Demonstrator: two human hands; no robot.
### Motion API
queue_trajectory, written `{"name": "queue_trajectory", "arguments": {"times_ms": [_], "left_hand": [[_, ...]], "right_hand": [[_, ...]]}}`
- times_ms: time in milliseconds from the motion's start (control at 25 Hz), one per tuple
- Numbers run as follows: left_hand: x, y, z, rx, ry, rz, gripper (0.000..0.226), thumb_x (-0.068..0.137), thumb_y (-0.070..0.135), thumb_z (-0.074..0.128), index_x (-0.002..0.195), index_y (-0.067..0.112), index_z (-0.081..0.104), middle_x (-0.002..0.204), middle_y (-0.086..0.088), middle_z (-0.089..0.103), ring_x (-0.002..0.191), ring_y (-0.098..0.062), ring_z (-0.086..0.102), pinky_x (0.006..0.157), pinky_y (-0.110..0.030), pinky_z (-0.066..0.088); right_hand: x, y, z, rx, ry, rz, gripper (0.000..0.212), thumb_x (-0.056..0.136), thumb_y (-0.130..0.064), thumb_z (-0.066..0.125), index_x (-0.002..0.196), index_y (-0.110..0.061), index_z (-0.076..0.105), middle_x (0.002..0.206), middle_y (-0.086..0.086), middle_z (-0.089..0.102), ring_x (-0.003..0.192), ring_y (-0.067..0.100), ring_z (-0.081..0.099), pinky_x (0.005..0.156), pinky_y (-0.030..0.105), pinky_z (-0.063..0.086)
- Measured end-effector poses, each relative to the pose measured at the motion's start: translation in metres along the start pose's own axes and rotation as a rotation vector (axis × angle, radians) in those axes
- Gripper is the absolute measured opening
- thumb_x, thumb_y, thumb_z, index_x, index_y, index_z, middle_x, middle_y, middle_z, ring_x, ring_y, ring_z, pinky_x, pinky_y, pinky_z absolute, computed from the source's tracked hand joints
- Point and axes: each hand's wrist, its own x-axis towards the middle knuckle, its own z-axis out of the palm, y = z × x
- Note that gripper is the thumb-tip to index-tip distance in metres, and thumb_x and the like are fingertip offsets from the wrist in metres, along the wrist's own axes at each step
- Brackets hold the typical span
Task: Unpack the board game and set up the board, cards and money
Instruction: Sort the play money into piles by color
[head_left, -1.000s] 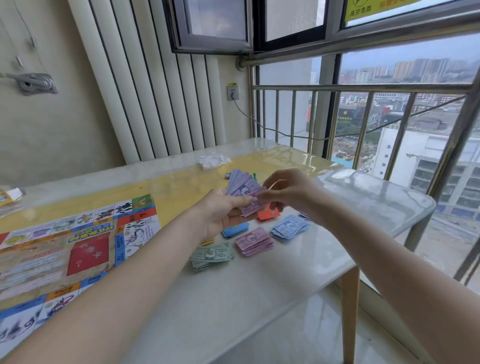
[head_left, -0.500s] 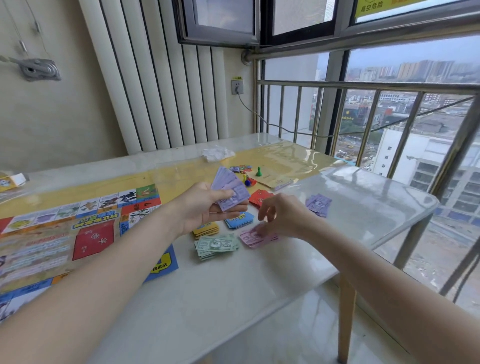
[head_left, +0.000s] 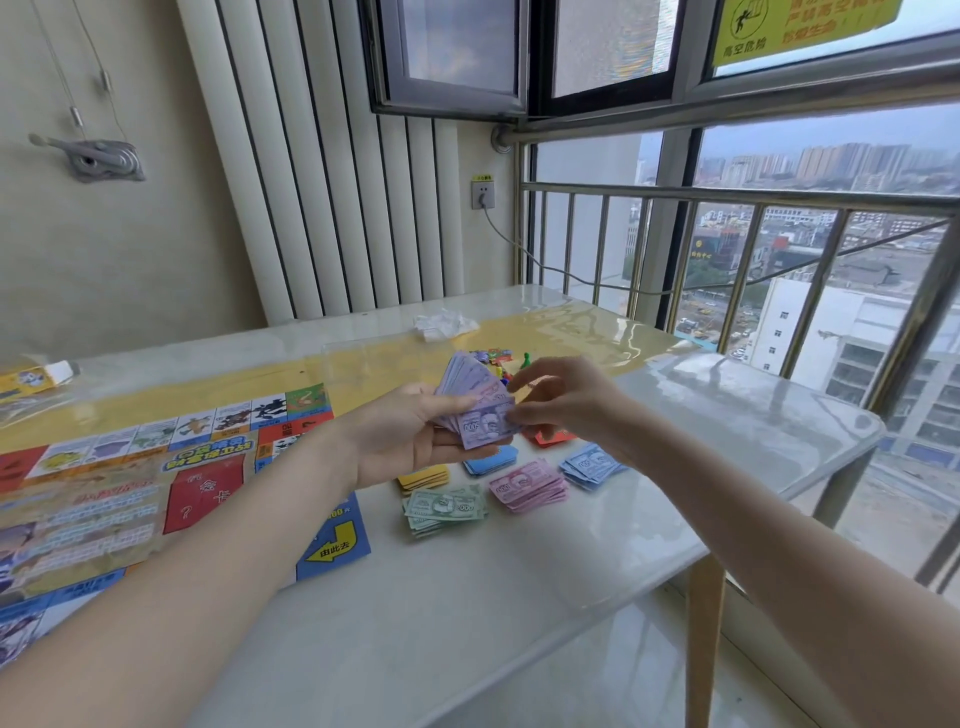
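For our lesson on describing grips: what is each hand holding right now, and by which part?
The left hand grips a fanned wad of purple play money by its lower left end. The right hand pinches the right edge of the front note.

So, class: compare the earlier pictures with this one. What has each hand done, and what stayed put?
The right hand has come back up from the table to the purple notes fanned in the left hand, and pinches the front note's edge. The left hand's grip on the fan is unchanged. The green, pink and blue piles and the board stayed put.
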Motion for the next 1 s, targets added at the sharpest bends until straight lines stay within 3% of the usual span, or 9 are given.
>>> {"name": "queue_trajectory", "arguments": {"times_ms": [160, 320, 400, 560, 720, 880, 1000], "left_hand": [[0.005, 0.002, -0.003, -0.066, 0.055, 0.037, 0.019, 0.094, 0.001, 0.045, 0.11, -0.003, 0.056, 0.087, -0.019, 0.071, 0.075, -0.024, 0.072, 0.07, -0.032, 0.059], [0.015, 0.0, 0.009, -0.027, 0.055, 0.007, 0.02, 0.096, 0.002, 0.042, 0.109, -0.005, 0.056, 0.084, -0.018, 0.072, 0.072, -0.02, 0.072, 0.066, -0.028, 0.059], [0.023, -0.005, 0.021, -0.001, 0.056, -0.021, 0.021, 0.096, 0.001, 0.044, 0.112, -0.006, 0.055, 0.081, -0.017, 0.072, 0.068, -0.02, 0.072, 0.062, -0.027, 0.059], [0.047, -0.006, 0.046, -0.007, 0.053, -0.009, 0.02, 0.095, 0.0, 0.046, 0.111, -0.007, 0.055, 0.081, -0.018, 0.071, 0.064, -0.019, 0.071, 0.063, -0.027, 0.059], [0.06, -0.002, 0.059, 0.035, 0.035, -0.001, 0.018, 0.092, -0.001, 0.05, 0.108, -0.004, 0.057, 0.078, -0.017, 0.071, 0.063, -0.018, 0.071, 0.06, -0.027, 0.059], [0.065, -0.006, 0.059, 0.037, 0.047, -0.025, 0.011, 0.091, -0.004, 0.051, 0.099, -0.003, 0.058, 0.067, -0.013, 0.071, 0.057, -0.018, 0.07, 0.051, -0.023, 0.056], [0.067, -0.009, 0.058, 0.078, 0.076, -0.029, 0.01, 0.09, -0.004, 0.053, 0.097, 0.0, 0.059, 0.067, -0.01, 0.071, 0.056, -0.016, 0.069, 0.051, -0.021, 0.055]], "right_hand": [[0.003, -0.005, -0.012, 0.021, 0.092, 0.005, 0.015, 0.08, 0.0, 0.065, 0.095, 0.002, 0.066, 0.066, 0.008, 0.062, 0.054, 0.013, 0.051, 0.046, 0.015, 0.043], [0.006, 0.001, -0.049, 0.164, 0.219, 0.137, 0.005, 0.086, -0.003, 0.059, 0.085, -0.005, 0.062, 0.074, 0.005, 0.059, 0.066, 0.013, 0.052, 0.057, 0.019, 0.042], [0.009, 0.013, -0.061, 0.173, 0.268, 0.189, 0.013, 0.088, -0.001, 0.055, 0.078, -0.009, 0.058, 0.071, 0.006, 0.058, 0.06, 0.013, 0.051, 0.053, 0.018, 0.042], [0.015, 0.04, -0.073, -0.004, 0.395, 0.194, 0.013, 0.087, 0.002, 0.053, 0.083, -0.008, 0.061, 0.062, 0.004, 0.053, 0.053, 0.012, 0.043, 0.048, 0.017, 0.036], [0.018, 0.062, -0.082, -0.107, 0.372, 0.215, 0.011, 0.083, 0.0, 0.059, 0.088, -0.008, 0.065, 0.061, 0.002, 0.055, 0.054, 0.011, 0.044, 0.046, 0.017, 0.032], [0.016, 0.085, -0.088, -0.248, 0.404, 0.243, 0.012, 0.079, -0.003, 0.065, 0.091, -0.003, 0.066, 0.075, 0.011, 0.06, 0.067, 0.019, 0.052, 0.05, 0.021, 0.036], [0.015, 0.095, -0.087, -0.641, 0.368, 0.219, 0.017, 0.08, -0.013, 0.067, 0.096, -0.007, 0.065, 0.093, 0.011, 0.058, 0.09, 0.025, 0.054, 0.068, 0.024, 0.036]]}}
